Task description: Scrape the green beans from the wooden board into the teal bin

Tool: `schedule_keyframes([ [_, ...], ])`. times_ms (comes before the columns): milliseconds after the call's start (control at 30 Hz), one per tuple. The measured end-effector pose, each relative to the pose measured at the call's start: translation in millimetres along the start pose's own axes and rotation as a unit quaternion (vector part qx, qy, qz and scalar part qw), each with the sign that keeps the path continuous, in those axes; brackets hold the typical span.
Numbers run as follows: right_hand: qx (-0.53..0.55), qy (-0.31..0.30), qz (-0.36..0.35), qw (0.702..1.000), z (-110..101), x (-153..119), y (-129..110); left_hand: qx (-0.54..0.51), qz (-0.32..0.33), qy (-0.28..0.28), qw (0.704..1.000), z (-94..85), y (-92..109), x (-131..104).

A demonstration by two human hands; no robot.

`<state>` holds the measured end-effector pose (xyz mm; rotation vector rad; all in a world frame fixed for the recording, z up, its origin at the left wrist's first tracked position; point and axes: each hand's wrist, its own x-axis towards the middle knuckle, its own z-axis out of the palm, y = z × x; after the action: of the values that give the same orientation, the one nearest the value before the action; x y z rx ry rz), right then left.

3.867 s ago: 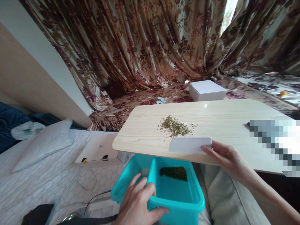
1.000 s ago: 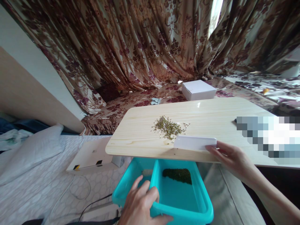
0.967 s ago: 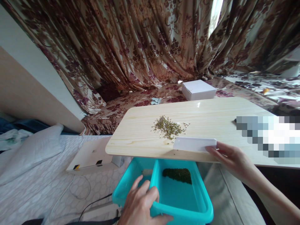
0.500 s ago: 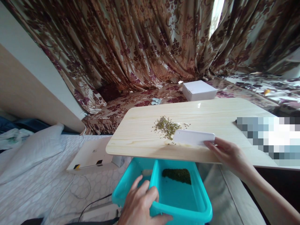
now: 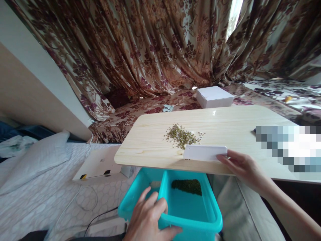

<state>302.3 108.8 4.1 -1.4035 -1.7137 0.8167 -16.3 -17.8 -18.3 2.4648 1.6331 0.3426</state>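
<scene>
My right hand [image 5: 238, 164] pinches the right end of a flat white plastic scraper [image 5: 204, 152], which stands on the wooden tabletop [image 5: 145, 140] near its front edge. Just beyond the scraper lies a loose pile of green mung beans [image 5: 182, 135], with some white grains among them. My left hand [image 5: 150, 214] grips the near rim of a turquoise two-compartment bin [image 5: 190, 219], held under the table's front edge. In its right compartment sits a heap of mung beans [image 5: 187, 186]; the left one holds a little whitish material [image 5: 155, 184], partly hidden by my fingers.
A white box [image 5: 215, 97] stands behind the table, and a small grey-blue cloth [image 5: 168, 108] lies to its left. At the left, a bed [image 5: 57, 174] carries a pale flat box [image 5: 97, 164] and cables. A pixelated patch covers the table's right end.
My right hand has drawn the scraper toward the table's front edge, away from the pile, with a few beans beside it. The bin appears slightly further left in view, my left hand still on it.
</scene>
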Motion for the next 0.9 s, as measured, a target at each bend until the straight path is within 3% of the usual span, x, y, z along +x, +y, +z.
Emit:
schedule_keyframes([
  [100,0.024,-0.053,-0.011,0.998,-1,-6,-3,0.002,-0.015,0.012,1.0,0.6,2,0],
  [167,0.031,-0.055,-0.01,0.998,-1,-6,-5,0.004,-0.022,0.02,1.0,0.8,2,-1],
  [367,-0.001,0.039,0.008,0.999,7,9,-8,0.003,-0.003,0.006,1.0,-0.4,-3,-2],
  [500,-0.008,0.063,0.005,0.998,15,15,-9,0.007,-0.003,0.016,1.0,-0.1,-6,-3],
  [600,-0.021,0.047,-0.004,0.999,17,12,-10,0.006,-0.006,0.025,1.0,0.4,-7,-4],
  [800,0.016,-0.064,-0.029,0.997,6,-7,-9,0.004,0.001,0.047,0.999,-0.5,-5,-4],
  [900,0.013,-0.019,-0.026,0.999,-7,-10,-5,0.005,0.012,0.059,0.998,0.3,3,0],
])
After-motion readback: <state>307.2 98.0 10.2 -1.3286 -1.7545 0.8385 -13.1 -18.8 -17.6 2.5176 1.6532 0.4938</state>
